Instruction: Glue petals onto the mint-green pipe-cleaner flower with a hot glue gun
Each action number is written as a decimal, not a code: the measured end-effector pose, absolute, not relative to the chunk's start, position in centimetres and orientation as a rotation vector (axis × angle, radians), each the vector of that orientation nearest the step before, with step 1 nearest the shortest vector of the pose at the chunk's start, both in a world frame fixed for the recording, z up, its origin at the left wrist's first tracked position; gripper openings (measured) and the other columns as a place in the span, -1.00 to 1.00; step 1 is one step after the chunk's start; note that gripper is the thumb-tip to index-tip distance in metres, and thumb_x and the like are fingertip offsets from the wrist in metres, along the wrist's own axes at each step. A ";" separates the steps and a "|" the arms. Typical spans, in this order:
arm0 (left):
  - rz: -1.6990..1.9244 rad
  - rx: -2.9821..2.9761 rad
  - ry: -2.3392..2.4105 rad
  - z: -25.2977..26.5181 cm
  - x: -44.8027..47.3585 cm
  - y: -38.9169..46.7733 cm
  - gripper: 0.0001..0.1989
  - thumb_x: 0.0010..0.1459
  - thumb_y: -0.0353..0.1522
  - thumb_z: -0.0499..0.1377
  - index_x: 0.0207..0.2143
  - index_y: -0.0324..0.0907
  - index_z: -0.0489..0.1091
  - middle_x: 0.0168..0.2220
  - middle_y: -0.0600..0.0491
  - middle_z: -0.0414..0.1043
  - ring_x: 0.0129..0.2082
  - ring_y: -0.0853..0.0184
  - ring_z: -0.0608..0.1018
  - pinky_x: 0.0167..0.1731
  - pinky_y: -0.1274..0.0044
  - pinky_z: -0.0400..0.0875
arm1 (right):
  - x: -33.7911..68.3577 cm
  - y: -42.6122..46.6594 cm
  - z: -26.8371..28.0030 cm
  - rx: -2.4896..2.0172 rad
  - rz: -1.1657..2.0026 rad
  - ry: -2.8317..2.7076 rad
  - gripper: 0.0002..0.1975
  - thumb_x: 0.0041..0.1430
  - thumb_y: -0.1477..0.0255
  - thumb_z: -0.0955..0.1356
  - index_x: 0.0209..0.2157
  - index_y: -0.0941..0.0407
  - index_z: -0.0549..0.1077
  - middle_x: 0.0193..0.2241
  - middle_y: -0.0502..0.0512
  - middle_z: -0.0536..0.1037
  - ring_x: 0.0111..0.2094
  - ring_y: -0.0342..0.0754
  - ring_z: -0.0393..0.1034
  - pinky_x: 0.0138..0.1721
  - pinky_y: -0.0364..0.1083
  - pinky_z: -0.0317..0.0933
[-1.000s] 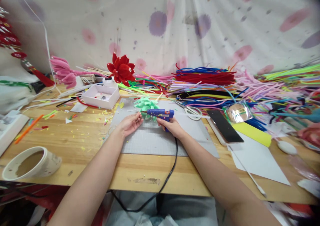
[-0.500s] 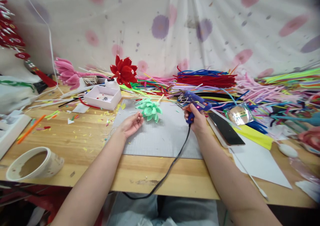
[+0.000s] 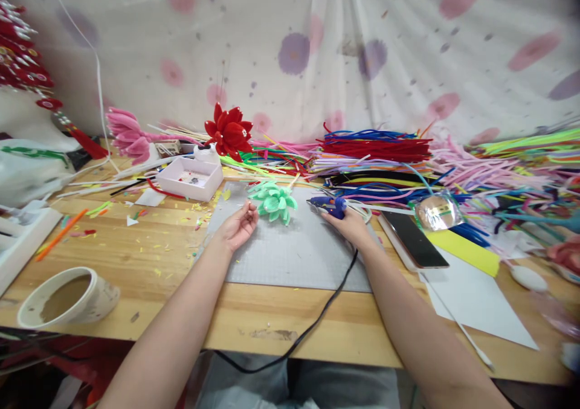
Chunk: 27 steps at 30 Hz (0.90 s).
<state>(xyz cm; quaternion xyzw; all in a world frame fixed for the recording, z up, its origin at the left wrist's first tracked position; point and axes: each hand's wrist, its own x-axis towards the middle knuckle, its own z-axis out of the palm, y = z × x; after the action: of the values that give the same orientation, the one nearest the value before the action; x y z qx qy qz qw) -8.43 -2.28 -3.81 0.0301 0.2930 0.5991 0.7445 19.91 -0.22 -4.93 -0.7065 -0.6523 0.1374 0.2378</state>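
My right hand [image 3: 351,223] is closed round a blue hot glue gun [image 3: 330,205], whose nozzle points left over the grey cutting mat [image 3: 290,258]. A black cord runs from the gun down past the table's front edge. Beside the mat's left part, my left hand [image 3: 240,225] is closed in a pinch; whatever sits between its fingertips is too small to make out. Right by those fingertips is a mint-green flower [image 3: 275,200] with layered fuzzy petals and a pale stick pointing up to the right. A gap separates the nozzle from the petals.
A red flower [image 3: 229,130] stands behind a white box [image 3: 190,178]. Bundles of coloured pipe cleaners [image 3: 376,148] line the back. To the right lie a phone [image 3: 414,238], yellow paper [image 3: 464,252] and a cotton swab [image 3: 457,321]. A cup of brown liquid [image 3: 97,297] stands front left.
The glue gun has come down and its nozzle has swung to point left, nearer the green flower. My left hand stays pinched beside the flower. The whole view has shifted slightly.
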 end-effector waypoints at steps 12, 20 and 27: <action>1.461 0.158 0.802 -4.0 -7.4 -2.0 -0.82 0.12 -0.55 0.05 -0.54 -0.33 0.33 -0.59 0.09 0.33 -0.62 0.59 0.36 -0.48 0.72 0.42 | 16.3 -3.8 2.0 -1.573 0.470 -2.327 -0.71 0.00 0.15 0.31 -0.36 0.09 0.39 -0.38 0.06 0.49 -0.37 -0.07 0.36 -0.36 -0.12 0.18; 1.454 0.197 0.800 -4.5 -6.9 -1.9 -0.83 0.11 -0.55 0.07 -0.53 -0.33 0.35 -0.58 0.08 0.36 -0.63 0.59 0.37 -0.46 0.71 0.44 | 7.4 2.3 1.6 -1.081 0.617 -2.207 -0.47 -0.11 0.48 0.35 -0.03 0.16 0.24 -0.01 0.18 0.36 0.01 -0.05 0.25 0.02 -0.05 0.11; 1.446 0.095 0.771 -4.4 -7.1 -1.7 -0.83 0.12 -0.54 0.06 -0.52 -0.31 0.34 -0.57 0.08 0.36 -0.63 0.59 0.37 -0.46 0.71 0.43 | 5.2 4.1 1.4 -1.274 0.612 -2.238 -0.58 -0.07 0.58 0.30 -0.09 0.18 0.33 -0.09 0.15 0.46 -0.08 -0.07 0.35 -0.05 -0.09 0.19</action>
<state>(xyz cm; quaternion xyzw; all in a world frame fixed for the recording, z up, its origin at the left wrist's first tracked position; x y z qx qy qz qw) -7.13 -1.66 -4.37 0.0422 0.3436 0.6445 0.6817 5.23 4.10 1.44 -0.4666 -0.8198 0.2242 0.2449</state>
